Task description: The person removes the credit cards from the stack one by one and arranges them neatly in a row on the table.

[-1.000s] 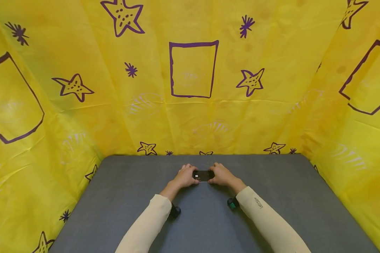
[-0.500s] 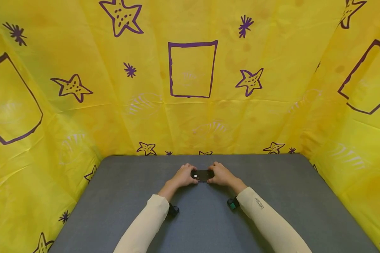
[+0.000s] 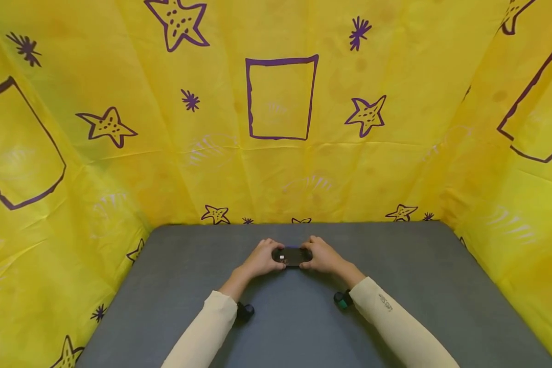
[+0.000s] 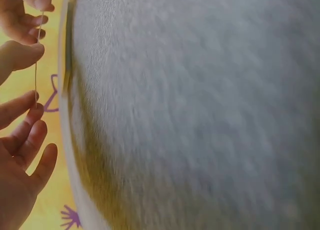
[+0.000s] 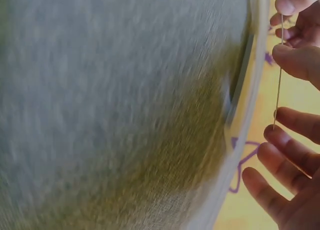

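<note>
A thin black card (image 3: 292, 256) with a small pale square near its left end is held level between both hands in the head view. My left hand (image 3: 261, 257) pinches its left end, thumb on the near edge and fingers at the far edge. At the opposite end, my right hand (image 3: 324, 256) grips it the same way. Both wrist views show the card edge-on as a thin line: the card (image 4: 36, 79) in the left one and the card (image 5: 278, 89) in the right one, against yellow cloth. The hands cover its ends.
The grey table (image 3: 294, 327) lies beneath the forearms. Yellow cloth (image 3: 280, 179) printed with purple stars and shapes hangs behind it and along both sides. Dark wrist cameras (image 3: 245, 312) sit at the cuffs of the pale sleeves.
The card has come slightly nearer and shows larger, with more of its face visible. My left hand has shifted a little left; the right hand has hardly moved. Both keep their grip.
</note>
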The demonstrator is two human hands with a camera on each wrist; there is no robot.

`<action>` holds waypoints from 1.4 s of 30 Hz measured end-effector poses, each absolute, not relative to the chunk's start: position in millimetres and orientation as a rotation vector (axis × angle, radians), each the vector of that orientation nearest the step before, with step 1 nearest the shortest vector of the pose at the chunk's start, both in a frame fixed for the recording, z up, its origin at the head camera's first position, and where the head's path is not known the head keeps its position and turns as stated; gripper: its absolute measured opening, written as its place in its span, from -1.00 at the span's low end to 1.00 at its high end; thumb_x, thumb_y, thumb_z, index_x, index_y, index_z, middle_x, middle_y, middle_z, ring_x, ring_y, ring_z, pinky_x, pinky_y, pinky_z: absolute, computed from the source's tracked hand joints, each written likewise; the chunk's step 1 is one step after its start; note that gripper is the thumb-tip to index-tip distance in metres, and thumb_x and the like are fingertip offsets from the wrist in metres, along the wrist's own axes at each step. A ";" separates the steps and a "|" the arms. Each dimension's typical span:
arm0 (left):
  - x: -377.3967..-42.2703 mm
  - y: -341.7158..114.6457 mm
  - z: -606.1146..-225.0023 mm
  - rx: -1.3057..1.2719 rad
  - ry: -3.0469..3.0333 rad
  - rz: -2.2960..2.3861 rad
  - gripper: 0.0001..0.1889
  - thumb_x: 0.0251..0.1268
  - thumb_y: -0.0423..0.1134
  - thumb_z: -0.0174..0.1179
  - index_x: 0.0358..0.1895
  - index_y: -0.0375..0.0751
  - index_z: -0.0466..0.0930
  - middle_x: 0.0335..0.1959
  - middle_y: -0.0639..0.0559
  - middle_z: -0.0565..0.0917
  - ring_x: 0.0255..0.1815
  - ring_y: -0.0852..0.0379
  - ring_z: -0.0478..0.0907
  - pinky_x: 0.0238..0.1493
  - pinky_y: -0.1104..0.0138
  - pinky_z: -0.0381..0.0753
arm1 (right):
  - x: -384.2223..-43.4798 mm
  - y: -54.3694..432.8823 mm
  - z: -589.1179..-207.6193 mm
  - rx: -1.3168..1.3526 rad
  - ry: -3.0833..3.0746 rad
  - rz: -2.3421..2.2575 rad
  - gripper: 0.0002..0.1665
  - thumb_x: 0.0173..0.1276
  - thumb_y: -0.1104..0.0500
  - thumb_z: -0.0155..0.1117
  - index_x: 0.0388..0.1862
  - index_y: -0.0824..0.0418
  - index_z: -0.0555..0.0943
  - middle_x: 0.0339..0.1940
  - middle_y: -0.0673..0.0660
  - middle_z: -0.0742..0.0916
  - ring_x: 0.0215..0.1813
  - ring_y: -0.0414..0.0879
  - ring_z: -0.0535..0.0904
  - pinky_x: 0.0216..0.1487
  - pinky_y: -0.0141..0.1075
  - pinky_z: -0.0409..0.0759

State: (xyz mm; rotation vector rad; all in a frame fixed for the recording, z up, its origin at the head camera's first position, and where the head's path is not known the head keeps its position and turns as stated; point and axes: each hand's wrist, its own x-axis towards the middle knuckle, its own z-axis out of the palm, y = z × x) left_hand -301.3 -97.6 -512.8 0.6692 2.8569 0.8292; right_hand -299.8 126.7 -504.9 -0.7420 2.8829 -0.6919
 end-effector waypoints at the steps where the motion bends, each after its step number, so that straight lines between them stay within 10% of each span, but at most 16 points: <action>1: -299.3 -99.7 -511.9 0.674 2.864 0.826 -0.44 0.03 -0.08 0.42 0.14 -0.16 0.58 0.03 -0.10 0.55 0.07 -0.05 0.41 0.11 0.05 0.45 | -298.2 125.8 -504.2 -0.760 2.882 -0.685 -0.39 0.15 0.01 0.48 0.15 0.24 0.59 -0.06 0.12 0.56 -0.02 -0.01 0.46 0.04 -0.09 0.50; 42: -227.7 -201.6 -497.0 0.468 2.928 0.889 -0.50 -0.08 -0.13 0.51 0.03 -0.06 0.66 -0.07 0.09 0.57 0.01 0.05 0.41 0.01 0.11 0.44 | -257.5 36.0 -501.2 -1.140 2.844 -0.515 -0.36 0.14 -0.13 0.45 0.12 0.18 0.61 -0.12 0.00 0.58 -0.12 -0.22 0.43 -0.07 -0.41 0.49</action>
